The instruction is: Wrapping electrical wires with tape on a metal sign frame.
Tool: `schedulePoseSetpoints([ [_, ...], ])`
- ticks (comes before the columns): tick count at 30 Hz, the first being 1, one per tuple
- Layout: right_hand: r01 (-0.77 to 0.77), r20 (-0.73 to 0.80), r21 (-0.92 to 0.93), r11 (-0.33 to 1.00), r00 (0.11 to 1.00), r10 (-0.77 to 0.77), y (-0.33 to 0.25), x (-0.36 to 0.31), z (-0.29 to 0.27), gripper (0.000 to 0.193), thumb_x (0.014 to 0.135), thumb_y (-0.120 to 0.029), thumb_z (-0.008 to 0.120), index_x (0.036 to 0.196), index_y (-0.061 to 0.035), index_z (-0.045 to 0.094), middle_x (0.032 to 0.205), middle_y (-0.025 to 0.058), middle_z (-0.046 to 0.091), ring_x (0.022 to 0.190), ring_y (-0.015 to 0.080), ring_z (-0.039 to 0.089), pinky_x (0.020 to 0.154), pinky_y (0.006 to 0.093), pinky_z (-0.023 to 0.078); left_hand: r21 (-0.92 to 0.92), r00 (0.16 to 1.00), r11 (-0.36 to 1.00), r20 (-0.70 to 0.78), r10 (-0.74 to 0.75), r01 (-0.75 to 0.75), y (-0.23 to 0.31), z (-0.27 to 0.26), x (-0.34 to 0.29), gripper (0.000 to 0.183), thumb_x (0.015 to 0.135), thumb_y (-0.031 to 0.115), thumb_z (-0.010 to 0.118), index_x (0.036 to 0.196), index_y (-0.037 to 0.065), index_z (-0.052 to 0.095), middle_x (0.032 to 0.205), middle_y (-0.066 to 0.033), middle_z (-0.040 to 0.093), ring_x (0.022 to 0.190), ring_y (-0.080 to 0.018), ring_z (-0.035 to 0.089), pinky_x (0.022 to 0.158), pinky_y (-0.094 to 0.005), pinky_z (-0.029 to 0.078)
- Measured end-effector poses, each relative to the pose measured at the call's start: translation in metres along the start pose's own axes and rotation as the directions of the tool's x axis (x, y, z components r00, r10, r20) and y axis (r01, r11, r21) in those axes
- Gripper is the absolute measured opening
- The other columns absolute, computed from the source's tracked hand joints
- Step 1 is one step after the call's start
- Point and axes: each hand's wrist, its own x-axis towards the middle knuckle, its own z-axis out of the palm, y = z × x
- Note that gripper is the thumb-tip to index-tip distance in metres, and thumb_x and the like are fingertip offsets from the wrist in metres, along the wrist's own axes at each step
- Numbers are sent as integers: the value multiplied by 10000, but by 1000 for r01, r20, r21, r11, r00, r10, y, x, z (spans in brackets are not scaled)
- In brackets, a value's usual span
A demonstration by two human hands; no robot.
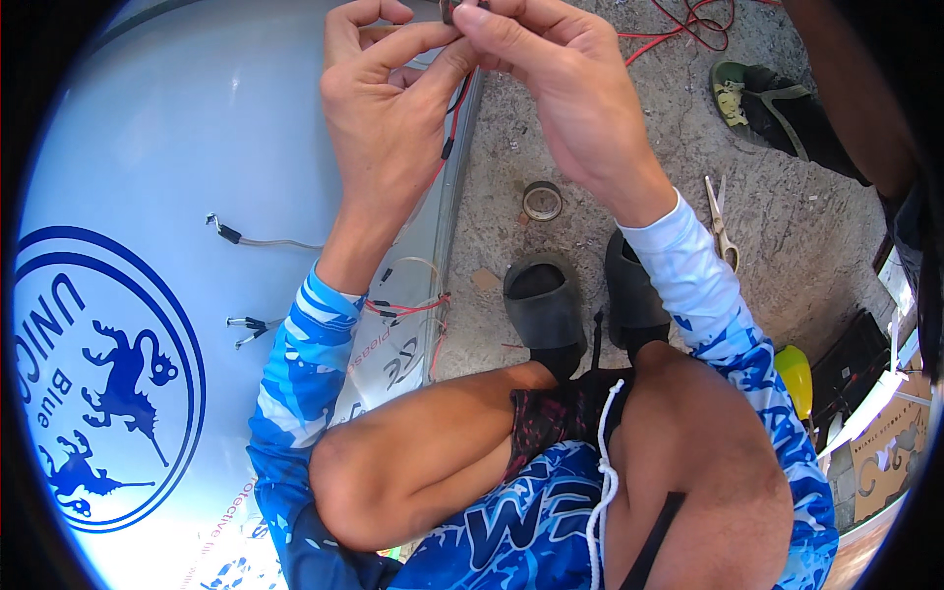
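Both hands meet at the top edge, fingertips pinched close together. My right hand (570, 93) is closed on a small dark piece (449, 10), partly cut off by the frame, so its kind is unclear. My left hand (388, 118) is closed against it, thumb and forefinger together; what they grip is hidden. A thin red and black wire (449, 146) runs down from behind the left fingers along the edge of a large white panel (226, 128). More red leads (403, 308) lie on that panel beside my left wrist, and a grey cable with a black-sleeved end (228, 234) is farther left.
On the rough concrete floor (511, 197) are a tape roll (542, 201) and scissors (723, 224). Red wire (688, 25) lies coiled at the top. Another person's sandalled foot (787, 113) stands at the upper right. A yellow-green object (795, 382) and cardboard (885, 462) are at the right.
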Motion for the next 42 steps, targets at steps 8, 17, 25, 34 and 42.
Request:
schedulePoseSetpoints([
  [8, -47, 113, 227, 973, 993, 22, 5, 8, -12, 235, 1028, -178, 668, 1162, 11, 707, 1017, 26, 718, 899, 96, 653, 809, 234, 518, -339, 984, 923, 58, -171, 180, -31, -17, 6, 139, 927, 118, 770, 1042, 38, 771, 1203, -36, 542, 976, -103, 572, 706, -234, 483],
  [17, -48, 43, 175, 983, 998, 41, 1, 11, -11, 262, 966, -141, 750, 1179, 4, 708, 1036, 42, 733, 903, 104, 664, 807, 252, 537, -433, 974, 879, -10, -227, 200, -12, -11, 7, 85, 1002, 90, 666, 1062, 44, 705, 1008, -63, 733, 932, -163, 723, 808, -307, 610],
  [25, 15, 124, 134, 991, 992, -32, 14, 18, -23, 259, 945, -143, 777, 1150, 4, 719, 977, 42, 739, 820, 93, 654, 720, 231, 522, -371, 989, 919, -18, -149, 132, -8, -14, 7, 93, 1030, 98, 622, 1072, 15, 635, 1015, -124, 738, 926, -202, 752, 847, -362, 651],
  [34, 104, 21, -17, 994, 994, -103, 6, 19, -10, 211, 1004, -130, 697, 1127, 41, 713, 939, 48, 734, 798, 80, 653, 717, 233, 556, -412, 997, 909, 4, -72, 67, -19, -19, 6, 157, 1026, 74, 622, 1144, -30, 619, 1094, -147, 724, 995, -242, 733, 937, -406, 616],
  [42, 36, 4, 32, 999, 999, -36, 2, 17, -8, 226, 1043, -140, 635, 1138, 56, 697, 995, 57, 727, 853, 92, 679, 760, 258, 587, -388, 980, 903, 11, -196, 185, 3, -11, 10, 92, 1075, 118, 535, 1089, 27, 528, 1065, -177, 718, 956, -242, 753, 873, -366, 642],
])
